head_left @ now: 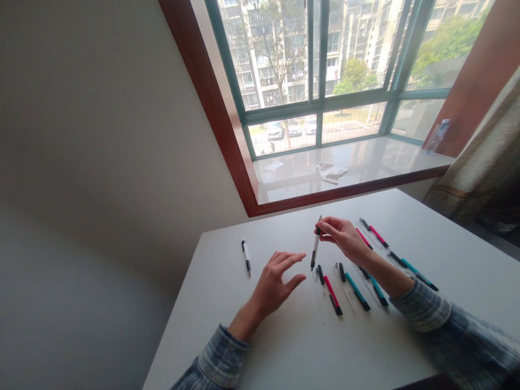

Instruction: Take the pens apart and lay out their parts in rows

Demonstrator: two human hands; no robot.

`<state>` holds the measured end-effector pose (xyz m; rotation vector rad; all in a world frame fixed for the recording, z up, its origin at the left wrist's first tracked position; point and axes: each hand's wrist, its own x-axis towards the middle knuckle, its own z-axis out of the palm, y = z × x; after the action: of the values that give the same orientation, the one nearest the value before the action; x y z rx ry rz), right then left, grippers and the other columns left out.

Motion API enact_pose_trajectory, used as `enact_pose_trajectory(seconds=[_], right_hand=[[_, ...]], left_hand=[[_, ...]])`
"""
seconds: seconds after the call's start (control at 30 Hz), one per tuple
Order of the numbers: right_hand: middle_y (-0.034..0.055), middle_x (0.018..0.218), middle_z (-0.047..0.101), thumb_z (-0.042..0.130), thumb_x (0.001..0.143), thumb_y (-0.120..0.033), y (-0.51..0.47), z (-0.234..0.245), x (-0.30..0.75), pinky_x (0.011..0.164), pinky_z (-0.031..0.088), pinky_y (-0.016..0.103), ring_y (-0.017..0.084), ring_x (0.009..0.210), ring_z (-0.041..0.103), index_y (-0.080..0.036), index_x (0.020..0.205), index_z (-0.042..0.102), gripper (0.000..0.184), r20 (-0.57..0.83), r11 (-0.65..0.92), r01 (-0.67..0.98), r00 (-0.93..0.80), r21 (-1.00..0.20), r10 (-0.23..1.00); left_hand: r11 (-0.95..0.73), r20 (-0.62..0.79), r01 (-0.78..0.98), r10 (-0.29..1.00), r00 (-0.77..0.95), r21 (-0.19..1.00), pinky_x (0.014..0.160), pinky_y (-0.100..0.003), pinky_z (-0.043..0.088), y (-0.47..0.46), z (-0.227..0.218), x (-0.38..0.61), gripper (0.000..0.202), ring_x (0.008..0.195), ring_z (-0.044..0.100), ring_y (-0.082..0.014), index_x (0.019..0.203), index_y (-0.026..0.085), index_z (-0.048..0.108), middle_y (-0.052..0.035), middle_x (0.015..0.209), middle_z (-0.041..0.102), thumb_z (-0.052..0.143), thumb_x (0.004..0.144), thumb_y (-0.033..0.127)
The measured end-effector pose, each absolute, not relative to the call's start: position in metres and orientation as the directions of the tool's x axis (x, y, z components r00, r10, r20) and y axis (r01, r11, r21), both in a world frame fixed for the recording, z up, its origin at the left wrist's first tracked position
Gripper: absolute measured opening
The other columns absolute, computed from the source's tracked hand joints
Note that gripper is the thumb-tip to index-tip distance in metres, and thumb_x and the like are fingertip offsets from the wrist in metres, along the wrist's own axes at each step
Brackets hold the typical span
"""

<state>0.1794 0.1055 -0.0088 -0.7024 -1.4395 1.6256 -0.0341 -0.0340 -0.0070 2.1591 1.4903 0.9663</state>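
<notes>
My right hand (343, 236) pinches the top of a white pen with a black grip (314, 250), holding it nearly upright with its tip just above the white table (284, 336). My left hand (276, 281) hovers open beside it to the left, fingers spread and empty. Right below the held pen lie a red pen (332, 295) and a teal pen (357, 291) side by side. Another white pen (246, 257) lies alone at the table's far left.
More red and teal pens (414, 273) and thin clear refills lie in a row on the table's right, partly under my right forearm. A window sill (345, 173) with a white cloth (331, 172) runs behind the table. A curtain (479, 162) hangs at right.
</notes>
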Motion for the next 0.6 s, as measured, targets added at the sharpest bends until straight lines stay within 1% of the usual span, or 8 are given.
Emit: enact_pose_trajectory(seconds=[0.1,0.2,0.37,0.53,0.6], right_hand=[[0.0068,0.096,0.072,0.076,0.083,-0.052,0.102,-0.008,0.177,0.082,0.055,0.03,0.015,0.082,0.065,-0.017,0.093,0.072,0.037,0.076,-0.065,-0.243,-0.527,-0.968,0.847],[0.0075,0.096,0.073,0.077,0.083,-0.051,0.097,-0.005,0.175,0.081,0.056,0.03,0.014,0.082,0.066,-0.015,0.094,0.073,0.037,0.044,-0.116,-0.251,-0.552,-0.961,0.833],[0.008,0.096,0.073,0.077,0.083,-0.051,0.095,-0.008,0.174,0.078,0.058,0.029,0.016,0.084,0.067,-0.015,0.095,0.073,0.037,0.049,-0.113,-0.24,-0.579,-0.964,0.814],[0.0072,0.095,0.073,0.078,0.082,-0.051,0.095,-0.009,0.174,0.081,0.058,0.03,0.015,0.083,0.068,-0.015,0.095,0.073,0.038,0.046,-0.116,-0.253,-0.555,-0.96,0.831],[0.0068,0.096,0.074,0.079,0.08,-0.051,0.095,-0.008,0.174,0.081,0.058,0.03,0.015,0.083,0.068,-0.015,0.095,0.073,0.039,0.034,-0.127,-0.251,-0.553,-0.96,0.832]], left_hand=[[-0.414,0.364,0.666,0.904,0.224,0.62,0.097,-0.042,0.053,-0.033,-0.008,-0.034,0.044,0.109,0.063,-0.0237,0.133,0.029,0.065,-0.0056,0.116,0.074,0.071,0.091,0.038],[-0.441,0.397,0.634,0.891,0.222,0.635,0.094,-0.042,0.054,-0.033,-0.007,-0.033,0.037,0.104,0.065,-0.0235,0.126,0.027,0.069,-0.0059,0.112,0.075,0.074,0.09,0.032],[-0.456,0.437,0.606,0.879,0.192,0.651,0.091,-0.042,0.055,-0.034,-0.004,-0.031,0.026,0.1,0.066,-0.0239,0.116,0.025,0.073,-0.007,0.106,0.076,0.072,0.091,0.03],[-0.462,0.421,0.597,0.88,0.219,0.656,0.09,-0.041,0.055,-0.035,-0.002,-0.032,0.033,0.097,0.067,-0.0229,0.123,0.025,0.071,-0.0066,0.105,0.077,0.074,0.09,0.029],[-0.461,0.423,0.602,0.88,0.216,0.652,0.089,-0.041,0.055,-0.036,-0.002,-0.032,0.033,0.096,0.067,-0.0228,0.121,0.025,0.071,-0.0063,0.103,0.077,0.075,0.089,0.028]])
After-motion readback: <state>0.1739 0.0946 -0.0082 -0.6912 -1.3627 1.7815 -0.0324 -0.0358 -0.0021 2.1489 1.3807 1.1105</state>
